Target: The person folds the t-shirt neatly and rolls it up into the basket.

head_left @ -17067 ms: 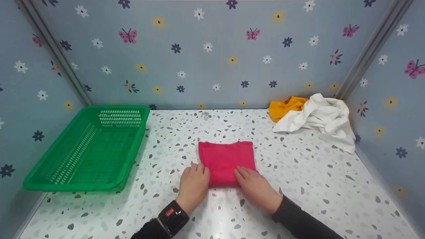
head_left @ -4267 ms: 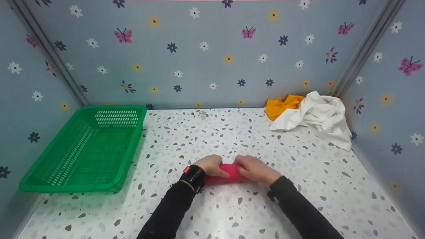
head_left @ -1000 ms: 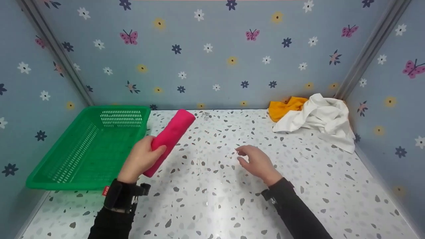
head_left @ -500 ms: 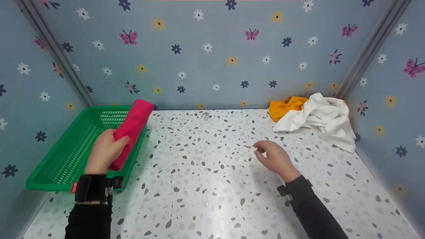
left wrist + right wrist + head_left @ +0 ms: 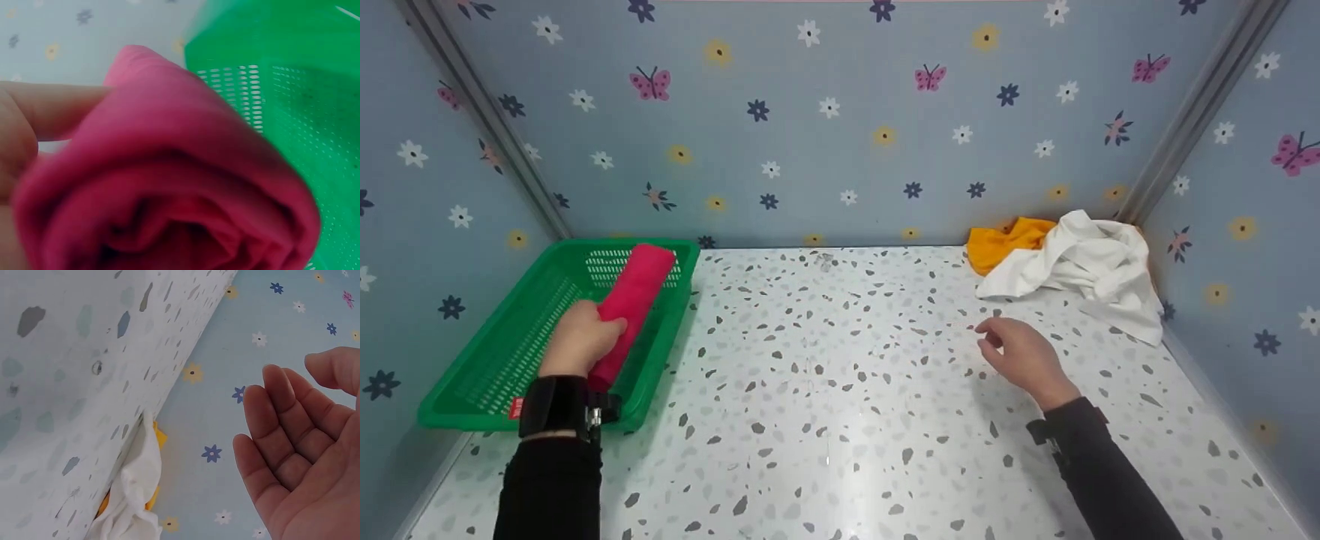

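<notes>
My left hand (image 5: 583, 337) grips a pink-red rolled cloth (image 5: 636, 289) around its middle, thumb on the near side. The roll slants over the right part of a green plastic basket (image 5: 666, 341), its far end near the back wall of the basket. In the left wrist view the spiral end of the rolled cloth (image 5: 169, 129) fills the foreground, with fingers at its left and the basket's slotted side behind. My right hand (image 5: 1024, 358) hangs over the table on the right, fingers loosely bent, holding nothing; the right wrist view shows its bare palm (image 5: 315, 495).
A crumpled white cloth (image 5: 1099, 262) lies in the back right corner, partly over an orange cloth (image 5: 997, 247). Flower-patterned walls (image 5: 840, 150) enclose the speckled table (image 5: 825, 390) at the back and both sides.
The cloth was folded flat, then rolled up by both hands. My left hand has since carried the roll left and lowered it over the basket; my right hand has moved right.
</notes>
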The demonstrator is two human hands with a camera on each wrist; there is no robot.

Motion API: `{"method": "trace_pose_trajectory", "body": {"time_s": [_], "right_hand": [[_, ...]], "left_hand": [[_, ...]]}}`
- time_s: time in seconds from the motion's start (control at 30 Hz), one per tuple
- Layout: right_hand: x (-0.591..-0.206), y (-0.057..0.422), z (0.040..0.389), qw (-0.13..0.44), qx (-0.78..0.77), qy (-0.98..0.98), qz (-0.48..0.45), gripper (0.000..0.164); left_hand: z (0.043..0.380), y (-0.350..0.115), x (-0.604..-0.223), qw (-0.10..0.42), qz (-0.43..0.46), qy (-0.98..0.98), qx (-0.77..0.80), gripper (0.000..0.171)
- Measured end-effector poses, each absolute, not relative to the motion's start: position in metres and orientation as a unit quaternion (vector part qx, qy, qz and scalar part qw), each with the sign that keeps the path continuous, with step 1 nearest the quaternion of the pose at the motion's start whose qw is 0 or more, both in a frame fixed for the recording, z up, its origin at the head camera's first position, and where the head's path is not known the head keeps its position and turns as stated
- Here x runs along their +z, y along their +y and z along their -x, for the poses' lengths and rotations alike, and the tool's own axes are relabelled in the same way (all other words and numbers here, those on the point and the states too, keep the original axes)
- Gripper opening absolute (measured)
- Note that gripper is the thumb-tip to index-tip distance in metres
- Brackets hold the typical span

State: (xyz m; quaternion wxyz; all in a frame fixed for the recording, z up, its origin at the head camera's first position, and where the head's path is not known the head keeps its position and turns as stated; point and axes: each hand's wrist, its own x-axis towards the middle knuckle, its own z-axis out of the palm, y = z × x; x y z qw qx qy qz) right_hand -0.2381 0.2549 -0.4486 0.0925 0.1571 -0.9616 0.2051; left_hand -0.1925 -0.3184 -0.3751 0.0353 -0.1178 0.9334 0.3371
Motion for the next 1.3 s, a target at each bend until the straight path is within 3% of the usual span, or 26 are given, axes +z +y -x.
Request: {"method": "trace_pose_trajectory", "body": {"time_s": [0.3, 0.73, 1.03, 1.3], "right_hand": [[-0.457, 0.259, 0.237, 0.06, 0.2, -0.967, -0.144, 0.02], [-0.465, 0.254, 0.235, 0.043, 0.187, -0.967, -0.167, 0.018], [-0.478, 0.246, 0.232, -0.005, 0.156, -0.977, -0.147, 0.021], [-0.484, 0.243, 0.231, -0.036, 0.159, -0.977, -0.137, 0.023]], "left_hand": [[0.208, -0.318, -0.381, 0.064, 0.105, 0.943, 0.31, 0.014], [0.211, -0.323, -0.38, 0.137, 0.071, 0.958, 0.243, 0.015], [0.21, -0.322, -0.378, 0.196, 0.063, 0.953, 0.221, 0.009], [0.206, -0.315, -0.377, 0.222, 0.078, 0.947, 0.22, 0.029]]}}
